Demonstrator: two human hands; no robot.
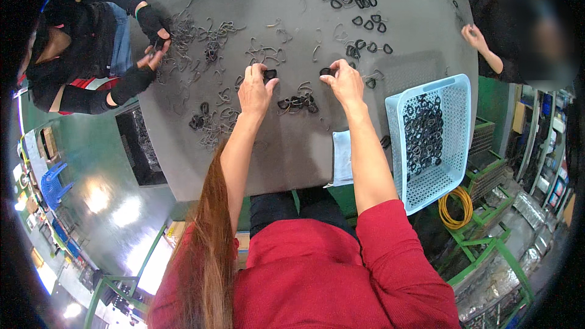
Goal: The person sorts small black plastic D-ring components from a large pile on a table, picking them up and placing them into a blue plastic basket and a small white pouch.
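Note:
My left hand point(255, 92) pinches a small black ring point(270, 74) between thumb and fingers, just above the grey table. A similar black ring point(326, 72) is held in the fingertips of my right hand point(347, 87). Between and slightly nearer than my hands lies a small heap of black rings point(298, 104) with thin curled strips about it. To the left of my left wrist is a tangle of dark strips and rings point(210, 123). More loose black rings point(370, 47) are scattered beyond my right hand.
A light blue perforated basket point(399, 164), partly filled with black rings, stands tilted at the table's right edge. A pale blue cloth point(342, 158) lies by my right forearm. One co-worker's hands point(155, 49) work at the left; another person's hand point(475, 38) is at the right.

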